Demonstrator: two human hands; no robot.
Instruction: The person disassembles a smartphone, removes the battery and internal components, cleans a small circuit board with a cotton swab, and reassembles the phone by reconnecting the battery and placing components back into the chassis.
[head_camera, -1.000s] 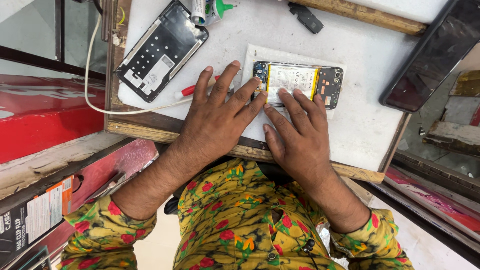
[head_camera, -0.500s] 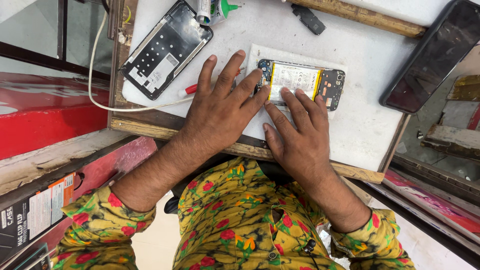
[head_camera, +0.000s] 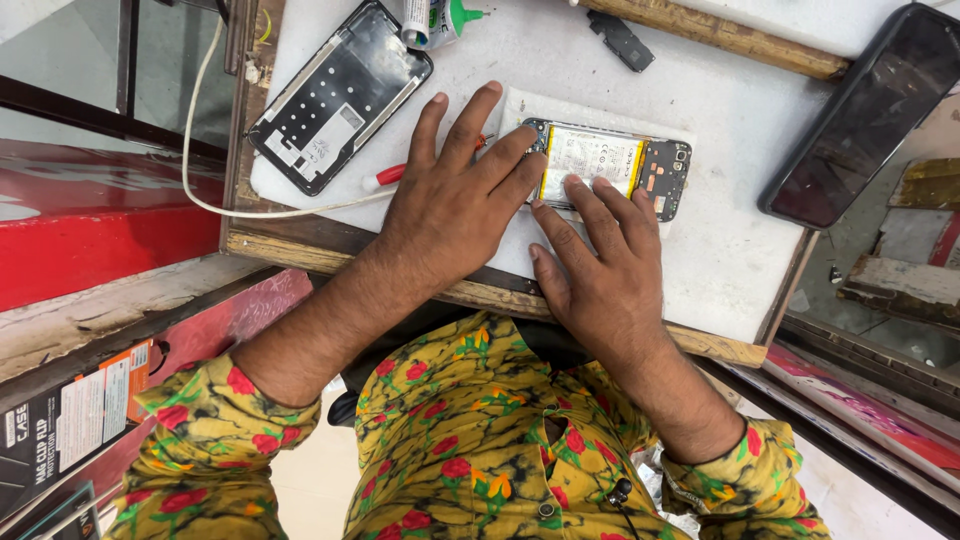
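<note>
Opened phone (head_camera: 610, 165), its back off so that the pale battery and dark circuit board show, lies flat on a white pad (head_camera: 520, 105) on the white counter (head_camera: 720, 250). Both hands rest on it with fingers spread, so neither grip is clamped on anything. The left hand (head_camera: 455, 205) lies palm down, its fingertips touching the phone's left end and the pad beside it. The right hand (head_camera: 600, 270) lies just beside it, its fingertips pressing the phone's near long edge (thumb pointing toward the left hand). Partly under the left hand is a red-and-white tool (head_camera: 385, 177), only its end showing. Farther left on the counter lies a separate black phone frame (head_camera: 340, 95), tilted, with a white cable (head_camera: 200, 160) curving past it. A green-capped tube (head_camera: 440, 18) sits at the top edge, a small black part (head_camera: 620, 40) near it, and a dark-screened phone (head_camera: 865, 115) lies well apart to the right.
</note>
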